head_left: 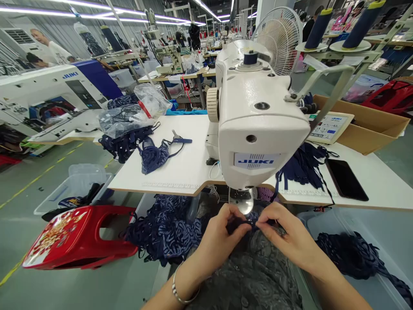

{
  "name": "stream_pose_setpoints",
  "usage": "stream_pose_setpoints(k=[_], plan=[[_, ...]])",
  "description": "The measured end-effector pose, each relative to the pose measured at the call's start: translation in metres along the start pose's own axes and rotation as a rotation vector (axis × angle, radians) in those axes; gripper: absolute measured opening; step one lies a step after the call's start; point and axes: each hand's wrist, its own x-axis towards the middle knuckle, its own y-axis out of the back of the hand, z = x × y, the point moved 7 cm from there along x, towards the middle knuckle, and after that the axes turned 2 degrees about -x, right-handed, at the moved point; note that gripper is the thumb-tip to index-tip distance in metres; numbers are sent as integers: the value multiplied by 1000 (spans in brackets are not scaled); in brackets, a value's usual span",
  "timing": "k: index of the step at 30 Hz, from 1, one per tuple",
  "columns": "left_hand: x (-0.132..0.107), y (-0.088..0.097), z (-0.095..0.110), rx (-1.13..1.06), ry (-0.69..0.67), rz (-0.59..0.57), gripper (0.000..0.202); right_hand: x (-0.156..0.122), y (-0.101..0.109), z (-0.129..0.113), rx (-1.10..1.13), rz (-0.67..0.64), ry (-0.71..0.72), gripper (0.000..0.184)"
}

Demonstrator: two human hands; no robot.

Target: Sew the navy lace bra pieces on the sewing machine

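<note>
Lower centre, left hand (219,234) and right hand (288,232) pinch navy cloth (253,217), apparently aligning it, the next move needing an even grip.

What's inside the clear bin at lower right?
A heap of dark blue fabric pieces lies in the bin. Anything beneath the heap is covered.

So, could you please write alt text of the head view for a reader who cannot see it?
A left hand and a right hand pinch dark blue fabric near a white sewing machine. On its table, a blue patterned bra lies left and a black phone right.
</note>
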Motion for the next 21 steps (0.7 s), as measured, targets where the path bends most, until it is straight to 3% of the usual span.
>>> stream_pose_setpoints(k=[3,6,8,11,13,17,19,21], plan=[[0,-4,3,-123,25,-98,14,1,8,0,-153,189,69,5],[2,-1,2,-155,34,-66,8,-9,15,1,-189,409,123,6],[4,0,0,-197,36,-32,7,-15,6,8,-64,362,97,18],[7,-6,-1,-266,49,-35,7,-17,-25,20,149,85,-16,40],[7,-12,-1,-296,59,-53,6,-18,-36,26,286,39,-102,42],[4,-17,0,-248,23,-23,6,-19,-35,31,471,250,-185,14],[2,-15,4,-158,-65,37,8,-19,-30,26,451,362,-107,7],[-2,-12,11,-43,-191,102,13,-19,-26,17,403,446,11,12]])
